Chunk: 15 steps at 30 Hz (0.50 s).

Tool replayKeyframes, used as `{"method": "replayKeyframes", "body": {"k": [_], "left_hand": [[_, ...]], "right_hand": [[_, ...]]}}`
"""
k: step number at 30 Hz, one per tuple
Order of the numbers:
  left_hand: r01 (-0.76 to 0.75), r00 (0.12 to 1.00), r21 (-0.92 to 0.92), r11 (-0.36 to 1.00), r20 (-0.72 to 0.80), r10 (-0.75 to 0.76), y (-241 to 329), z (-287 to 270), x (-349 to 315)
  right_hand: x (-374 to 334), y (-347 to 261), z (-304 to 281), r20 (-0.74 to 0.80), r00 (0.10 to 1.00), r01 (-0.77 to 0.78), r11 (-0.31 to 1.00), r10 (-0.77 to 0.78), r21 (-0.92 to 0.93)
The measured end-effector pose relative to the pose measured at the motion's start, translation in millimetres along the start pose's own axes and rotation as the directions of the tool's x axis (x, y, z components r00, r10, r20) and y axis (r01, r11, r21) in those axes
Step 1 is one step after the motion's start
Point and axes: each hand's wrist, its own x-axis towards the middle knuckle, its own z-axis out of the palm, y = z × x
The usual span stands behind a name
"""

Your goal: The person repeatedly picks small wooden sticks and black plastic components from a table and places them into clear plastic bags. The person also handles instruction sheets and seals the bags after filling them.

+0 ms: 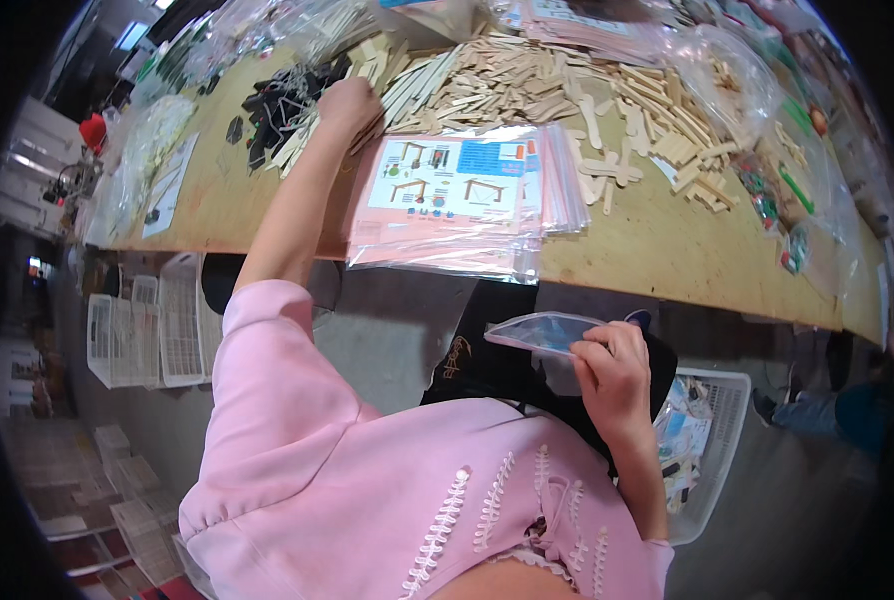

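Wooden worktable (627, 255), head view: we saw flat wooden sticks (512, 85) heaped across its far side, with black parts (267, 115) tangled at left. Our left hand (350, 105) lay where these heaps met; its fingertips were hidden, so we could not tell whether they gripped anything. Our right hand (617, 365) had thumb and fingers together on a clear plastic bag (537, 328), held just off the near edge, presumably to keep the film from folding. Pink printed packets (447, 230) were stacked at the near edge, probably for easy reach; they blocked the middle, and our left arm passed left of them. Below, at right, stood a filled white crate (735, 425).
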Motion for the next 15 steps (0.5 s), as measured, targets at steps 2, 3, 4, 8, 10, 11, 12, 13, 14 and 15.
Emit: {"method": "replayKeyframes", "body": {"k": [2, 3, 4, 8, 10, 11, 12, 13, 14, 15], "left_hand": [[0.005, 0.987, -0.153, 0.988, -0.160, -0.030, -18, -13, -8], [-0.037, 0.966, -0.266, 0.963, -0.255, -0.033, -25, -17, -16], [-0.142, 0.973, -0.577, 0.804, -0.232, 0.006, -23, -26, -29], [-0.241, 0.928, -0.910, 0.337, -0.114, 0.354, 86, -95, -138], [-0.435, 0.801, -0.821, 0.371, -0.164, 0.576, 104, -131, -188], [-0.541, 0.707, -0.759, 0.362, -0.177, 0.685, 116, -145, -206], [-0.615, 0.661, -0.682, 0.395, -0.174, 0.729, 125, -155, -221], [-0.687, 0.619, -0.586, 0.429, -0.164, 0.768, 131, -162, -231], [-0.736, 0.579, -0.537, 0.413, -0.182, 0.794, 133, -157, -234], [-0.784, 0.547, -0.460, 0.417, -0.192, 0.815, 130, -154, -235]], "right_hand": [[-2, 4, -1, -0.013, 1.000, 0.000, 1.000, 0.000, -0.008], [-3, 7, 0, -0.024, 1.000, 0.000, 1.000, 0.000, 0.010], [-3, 10, 1, -0.043, 0.999, 0.011, 1.000, -0.010, 0.006], [-9, 12, -13, -0.072, 0.997, -0.009, 0.996, 0.003, -0.086], [-2, 12, -10, -0.075, 0.997, 0.025, 0.999, -0.027, -0.031], [1, 12, -10, -0.077, 0.996, 0.047, 0.999, -0.048, -0.012], [1, 10, -10, -0.068, 0.996, 0.053, 0.998, -0.055, -0.028], [5, 8, -8, -0.064, 0.995, 0.073, 0.997, -0.076, -0.038], [7, 6, -7, -0.056, 0.994, 0.096, 0.994, -0.099, -0.049], [8, 2, -6, -0.044, 0.992, 0.115, 0.991, -0.119, -0.074]]}}
